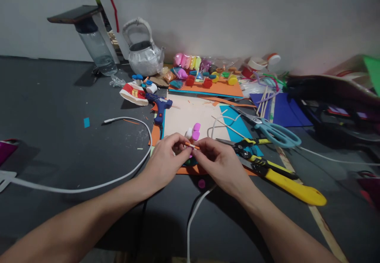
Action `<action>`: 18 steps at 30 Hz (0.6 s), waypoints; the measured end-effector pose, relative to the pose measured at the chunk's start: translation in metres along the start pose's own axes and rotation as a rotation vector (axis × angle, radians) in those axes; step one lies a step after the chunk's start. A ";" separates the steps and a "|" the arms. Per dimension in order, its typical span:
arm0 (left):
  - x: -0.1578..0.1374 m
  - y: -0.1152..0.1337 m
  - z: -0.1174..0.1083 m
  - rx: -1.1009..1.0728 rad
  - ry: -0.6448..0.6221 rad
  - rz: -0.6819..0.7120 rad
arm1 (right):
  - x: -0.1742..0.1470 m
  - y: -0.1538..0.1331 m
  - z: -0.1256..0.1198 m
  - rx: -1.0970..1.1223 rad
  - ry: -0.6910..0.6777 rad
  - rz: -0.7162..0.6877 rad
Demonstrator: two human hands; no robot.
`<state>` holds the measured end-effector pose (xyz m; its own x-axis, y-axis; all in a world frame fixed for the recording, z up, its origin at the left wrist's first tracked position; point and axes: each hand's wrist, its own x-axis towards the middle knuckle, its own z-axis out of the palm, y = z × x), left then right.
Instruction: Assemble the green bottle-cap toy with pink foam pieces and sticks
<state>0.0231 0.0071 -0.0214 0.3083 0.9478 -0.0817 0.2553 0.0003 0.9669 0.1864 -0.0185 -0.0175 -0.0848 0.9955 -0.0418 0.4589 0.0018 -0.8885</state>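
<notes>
My left hand (168, 156) and my right hand (219, 158) meet over the front of the cream sheet (190, 112). Between their fingertips is a small orange stick with a white band in the middle (192, 146), pinched at both ends. Just behind it are a pink foam-like piece (196, 131) and a white one (189, 133). Something dark green shows beneath my fingers, mostly hidden. A small magenta disc (201, 183) lies on the table in front of my hands.
A blue glue gun (160, 108) lies left of the sheet. Scissors (277, 132), pliers (249, 152) and a yellow-handled cutter (293, 185) lie at right. Behind are a kettle (145, 59), a water bottle (97, 47) and colored clay packs (187, 61). A white cable (89, 189) curves at left.
</notes>
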 end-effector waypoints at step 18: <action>0.005 0.002 -0.007 -0.062 -0.081 -0.042 | 0.001 0.002 -0.004 0.198 -0.085 0.085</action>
<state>0.0189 0.0140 -0.0186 0.3719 0.9178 -0.1391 0.2127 0.0616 0.9752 0.1902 -0.0172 -0.0174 -0.1310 0.9798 -0.1510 0.2859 -0.1085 -0.9521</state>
